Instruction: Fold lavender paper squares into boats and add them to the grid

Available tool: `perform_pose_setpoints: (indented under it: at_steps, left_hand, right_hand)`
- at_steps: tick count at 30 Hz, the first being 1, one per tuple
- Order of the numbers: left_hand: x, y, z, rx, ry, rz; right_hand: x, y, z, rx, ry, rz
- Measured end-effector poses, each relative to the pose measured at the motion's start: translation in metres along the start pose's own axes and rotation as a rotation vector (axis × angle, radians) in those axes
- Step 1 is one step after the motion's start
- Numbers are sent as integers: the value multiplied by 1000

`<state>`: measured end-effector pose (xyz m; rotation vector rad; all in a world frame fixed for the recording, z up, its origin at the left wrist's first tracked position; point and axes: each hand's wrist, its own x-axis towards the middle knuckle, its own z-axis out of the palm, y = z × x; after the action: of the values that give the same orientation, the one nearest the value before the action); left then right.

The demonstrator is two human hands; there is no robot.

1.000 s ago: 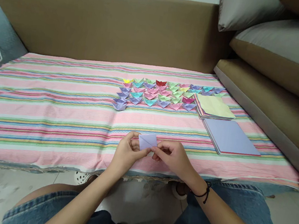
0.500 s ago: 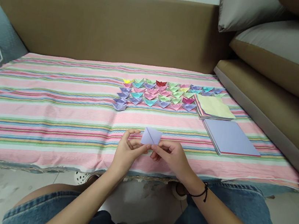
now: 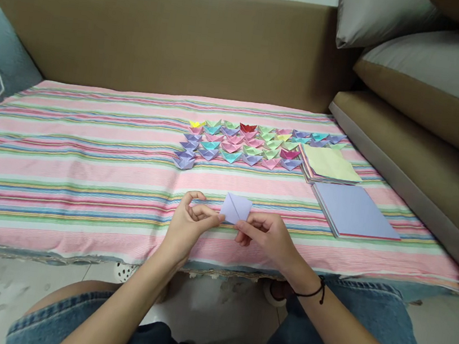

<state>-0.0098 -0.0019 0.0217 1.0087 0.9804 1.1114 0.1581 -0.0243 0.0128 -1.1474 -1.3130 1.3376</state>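
A small folded piece of lavender origami paper (image 3: 236,208) is held up between my two hands, with a diagonal fold line across its face. My left hand (image 3: 189,220) pinches its lower left corner between thumb and finger, the index finger curled apart above. At the lower right corner, my right hand (image 3: 266,233) grips the paper with thumb against fingers, the other fingers curled under. Beyond the hands, several rows of small folded paper boats (image 3: 231,148) in many colours stand on the striped cloth (image 3: 84,174).
To the right lie a stack of lavender paper squares (image 3: 356,211) and, behind it, a stack topped with pale yellow paper (image 3: 331,163). Brown and grey cushions (image 3: 419,159) are piled at the right edge. A brown backrest (image 3: 166,41) runs along the back.
My left hand has moved slightly left, its thumb now at the paper's left corner. The paper has shifted a little right and up, and the right hand slightly right.
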Motion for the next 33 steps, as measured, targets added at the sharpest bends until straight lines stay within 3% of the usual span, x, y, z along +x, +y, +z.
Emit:
perform_pose_setpoints:
  at_steps: [7,16,25,33]
  left_hand:
    - [1,0,-5,95,-207,-70]
    - [4,7,-12,227,-262,-120]
    - [3,7,-7,181,-189,-172]
    - [4,4,-13,152,-154,-141]
  right_hand:
    - [-3,3,-5,-64,-85,39]
    - [-3,-1,-14,-127,-258,77]
    - [-1,-7,-23,-182,-293,96]
    - [1,-7,-23,-83,-206,91]
